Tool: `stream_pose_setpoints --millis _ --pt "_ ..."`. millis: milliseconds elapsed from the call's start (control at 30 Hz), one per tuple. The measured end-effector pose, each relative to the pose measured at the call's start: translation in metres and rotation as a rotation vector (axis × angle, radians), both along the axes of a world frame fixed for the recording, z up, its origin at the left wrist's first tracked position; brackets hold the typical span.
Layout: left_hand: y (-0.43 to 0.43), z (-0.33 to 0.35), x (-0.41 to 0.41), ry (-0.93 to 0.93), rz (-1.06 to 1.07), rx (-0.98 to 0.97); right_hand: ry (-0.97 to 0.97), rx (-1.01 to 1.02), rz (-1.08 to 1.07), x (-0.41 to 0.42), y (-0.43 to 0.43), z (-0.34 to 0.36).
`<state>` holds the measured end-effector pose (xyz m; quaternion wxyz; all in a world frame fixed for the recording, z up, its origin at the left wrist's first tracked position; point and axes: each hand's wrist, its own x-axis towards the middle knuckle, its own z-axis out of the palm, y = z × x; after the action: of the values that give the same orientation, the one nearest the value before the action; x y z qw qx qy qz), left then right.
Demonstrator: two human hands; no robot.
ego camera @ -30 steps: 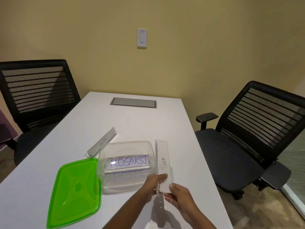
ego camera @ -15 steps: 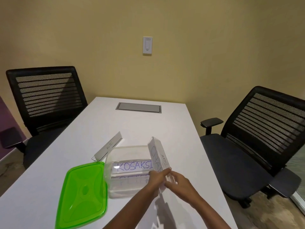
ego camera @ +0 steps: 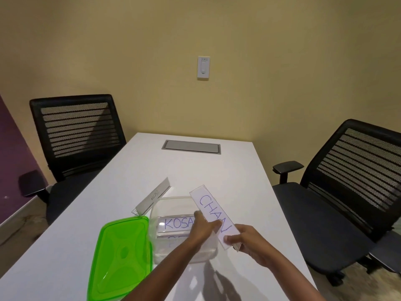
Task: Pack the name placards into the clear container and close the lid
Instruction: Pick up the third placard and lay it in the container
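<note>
Both hands hold a white placard reading CHAN (ego camera: 211, 210), tilted above the right side of the clear container (ego camera: 173, 202). My left hand (ego camera: 205, 228) grips its middle and my right hand (ego camera: 246, 238) pinches its near end. Inside the container lies a placard reading KOSA... (ego camera: 176, 223), partly hidden by my left hand, with another beneath it. A third placard (ego camera: 155, 196) leans on the table just behind the container's left corner. The green lid (ego camera: 121, 255) lies flat to the container's left.
The white table (ego camera: 208, 170) has a grey cable hatch (ego camera: 192, 146) at its far end. Black mesh chairs stand at the left (ego camera: 78, 131) and right (ego camera: 351, 181). A wall switch (ego camera: 203, 67) is on the yellow wall.
The placard in my hands has turned from its edge and TIGER side to show CHAN, and it has swung leftward over the container. The camera has tilted down a little.
</note>
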<state>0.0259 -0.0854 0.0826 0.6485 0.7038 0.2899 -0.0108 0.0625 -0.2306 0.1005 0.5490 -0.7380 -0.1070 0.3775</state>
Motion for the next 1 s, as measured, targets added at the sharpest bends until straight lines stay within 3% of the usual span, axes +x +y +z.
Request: stream_pose_setpoints --millis 167,400,667,1000 --pt "0.044 0.006 -0.007 -0.039 -0.072 0.379 -0.021 -0.033 0.089 0.013 0.000 0.008" --pt "0.094 0.011 -0.017 0.045 -0.193 0.656 -0.124 -0.096 0.253 0.034 0.007 0.019" --pt "0.135 0.021 -0.017 -0.103 -0.244 0.665 -0.254 -0.196 0.422 0.060 0.033 0.034" --pt "0.163 0.012 0.003 0.088 -0.430 0.701 -0.503 -0.366 0.517 0.095 0.071 0.025"
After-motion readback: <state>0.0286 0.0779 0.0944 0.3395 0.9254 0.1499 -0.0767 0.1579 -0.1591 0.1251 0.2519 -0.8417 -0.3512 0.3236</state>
